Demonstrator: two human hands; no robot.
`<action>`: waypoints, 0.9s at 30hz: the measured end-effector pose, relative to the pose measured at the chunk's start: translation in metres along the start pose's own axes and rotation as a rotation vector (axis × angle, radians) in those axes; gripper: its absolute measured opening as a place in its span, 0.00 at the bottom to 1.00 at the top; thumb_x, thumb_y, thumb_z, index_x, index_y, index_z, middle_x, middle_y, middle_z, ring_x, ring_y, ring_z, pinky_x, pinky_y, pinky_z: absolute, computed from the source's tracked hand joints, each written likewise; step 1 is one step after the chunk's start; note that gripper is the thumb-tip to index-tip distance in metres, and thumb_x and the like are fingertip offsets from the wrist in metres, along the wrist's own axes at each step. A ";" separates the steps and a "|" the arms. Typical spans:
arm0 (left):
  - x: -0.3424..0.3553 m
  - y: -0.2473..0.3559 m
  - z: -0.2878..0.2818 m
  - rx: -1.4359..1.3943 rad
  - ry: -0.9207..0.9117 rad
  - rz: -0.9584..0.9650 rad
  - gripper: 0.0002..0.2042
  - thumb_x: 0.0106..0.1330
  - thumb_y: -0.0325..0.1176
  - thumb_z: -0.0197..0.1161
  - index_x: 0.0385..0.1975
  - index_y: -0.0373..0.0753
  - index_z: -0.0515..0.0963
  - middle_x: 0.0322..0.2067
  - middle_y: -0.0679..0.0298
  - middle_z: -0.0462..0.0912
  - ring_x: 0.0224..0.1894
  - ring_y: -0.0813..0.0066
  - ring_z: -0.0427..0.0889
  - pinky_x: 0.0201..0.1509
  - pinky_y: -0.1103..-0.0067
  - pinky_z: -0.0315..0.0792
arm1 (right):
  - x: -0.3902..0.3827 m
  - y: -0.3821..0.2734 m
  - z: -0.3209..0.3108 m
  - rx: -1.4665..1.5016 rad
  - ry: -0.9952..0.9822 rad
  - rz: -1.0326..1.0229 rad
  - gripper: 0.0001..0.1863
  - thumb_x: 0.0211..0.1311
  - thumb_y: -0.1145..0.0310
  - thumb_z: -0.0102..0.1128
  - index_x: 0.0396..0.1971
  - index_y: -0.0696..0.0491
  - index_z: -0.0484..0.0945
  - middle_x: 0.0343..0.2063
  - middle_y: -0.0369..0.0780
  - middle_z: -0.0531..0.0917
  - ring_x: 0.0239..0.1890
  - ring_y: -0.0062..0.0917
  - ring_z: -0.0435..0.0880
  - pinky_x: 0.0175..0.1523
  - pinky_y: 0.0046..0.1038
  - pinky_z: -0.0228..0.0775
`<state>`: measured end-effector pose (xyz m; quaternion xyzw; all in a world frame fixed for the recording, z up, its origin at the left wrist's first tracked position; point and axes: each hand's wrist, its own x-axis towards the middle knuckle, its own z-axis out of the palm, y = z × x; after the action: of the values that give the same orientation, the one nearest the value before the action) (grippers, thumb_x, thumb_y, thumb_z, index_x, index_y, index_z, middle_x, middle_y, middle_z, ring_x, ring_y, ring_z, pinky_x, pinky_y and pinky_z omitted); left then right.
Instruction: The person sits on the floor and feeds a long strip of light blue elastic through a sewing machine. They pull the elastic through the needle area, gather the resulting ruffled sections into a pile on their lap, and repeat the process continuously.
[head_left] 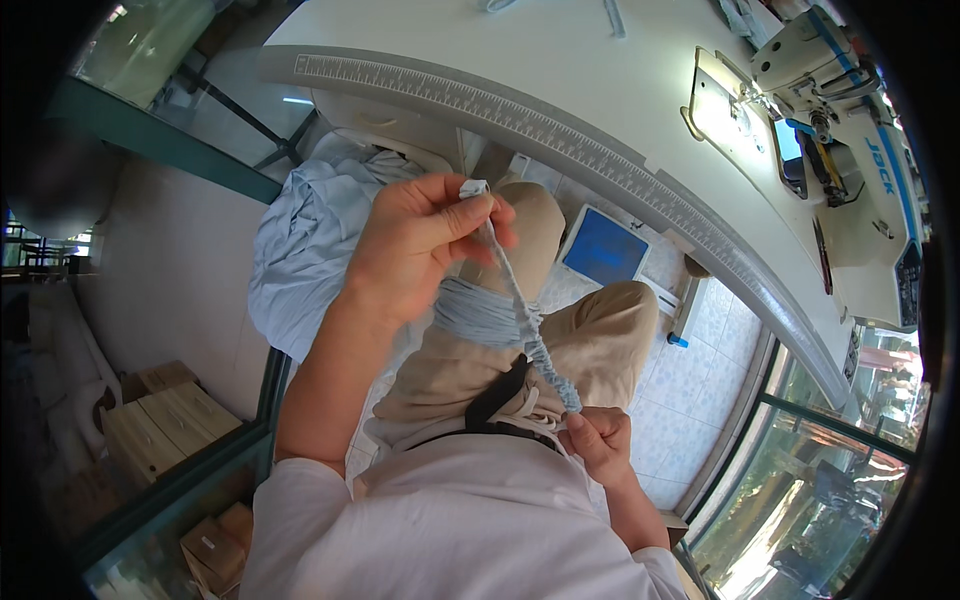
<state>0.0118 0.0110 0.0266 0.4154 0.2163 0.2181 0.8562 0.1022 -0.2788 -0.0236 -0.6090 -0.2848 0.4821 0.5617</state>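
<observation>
A narrow pale blue fabric strip (511, 277) stretches slantwise over my lap, fairly smooth near its upper end and bunched into tight gathers lower down. Its upper end is pinched between the thumb and fingers of my left hand (415, 240), with a short folded tip standing above the thumb. Lower and to the right, my right hand (600, 442) closes on the gathered end close to my waist. A bundle of similar pale blue strips (482, 312) lies across my left thigh. Left of my left hand, a heap of light blue cloth (305, 250) hangs beside my leg.
Ahead curves a white worktable (560, 60) with a ruler (520, 115) along its front edge. A sewing machine (840, 150) stands at its right, with dark tweezers (823, 255) nearby. Beneath is a blue-topped floor panel (606, 245). Green-framed glass and a wooden drawer unit (165, 430) are at left.
</observation>
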 end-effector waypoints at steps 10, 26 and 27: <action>0.003 -0.010 -0.043 -0.205 -0.228 0.016 0.02 0.62 0.26 0.60 0.32 0.39 0.74 0.31 0.56 0.81 0.35 0.61 0.83 0.28 0.80 0.76 | -0.008 0.014 -0.009 0.653 -0.042 0.388 0.22 0.64 0.71 0.54 0.08 0.55 0.65 0.08 0.38 0.67 0.12 0.22 0.63 0.18 0.24 0.51; 0.006 -0.041 -0.046 -0.226 0.209 -0.130 0.10 0.68 0.35 0.55 0.34 0.33 0.77 0.35 0.54 0.81 0.34 0.63 0.83 0.31 0.81 0.77 | 0.004 0.001 0.009 -0.277 0.077 -0.089 0.25 0.67 0.69 0.50 0.08 0.58 0.63 0.08 0.36 0.68 0.10 0.18 0.64 0.17 0.23 0.53; 0.008 -0.044 -0.051 -0.218 0.234 -0.098 0.11 0.68 0.35 0.55 0.34 0.33 0.77 0.34 0.54 0.81 0.33 0.62 0.84 0.31 0.81 0.77 | 0.004 0.002 0.009 -0.292 0.065 -0.095 0.25 0.67 0.69 0.50 0.08 0.58 0.64 0.08 0.36 0.68 0.11 0.17 0.64 0.17 0.23 0.53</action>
<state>-0.0014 0.0225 -0.0390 0.2808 0.3095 0.2452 0.8748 0.0951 -0.2717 -0.0256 -0.6854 -0.3622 0.3884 0.4983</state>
